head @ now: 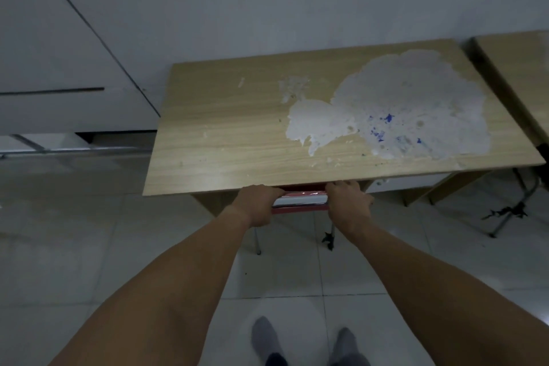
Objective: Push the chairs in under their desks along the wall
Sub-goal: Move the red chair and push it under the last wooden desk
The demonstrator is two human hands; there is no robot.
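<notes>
A light wooden desk (pixel 231 134) with a large patch of peeled white surface stands against the grey wall. A red chair (pixel 300 202) sits almost wholly under its front edge; only the top of the backrest and two thin metal legs show. My left hand (pixel 257 202) grips the left end of the backrest. My right hand (pixel 349 202) grips the right end. Both arms are stretched forward.
A second wooden desk (pixel 517 68) stands at the right, with dark metal legs of another chair or stand (pixel 511 211) below it. A grey cabinet (pixel 59 68) fills the left. My socked feet (pixel 306 345) stand on the pale tiled floor.
</notes>
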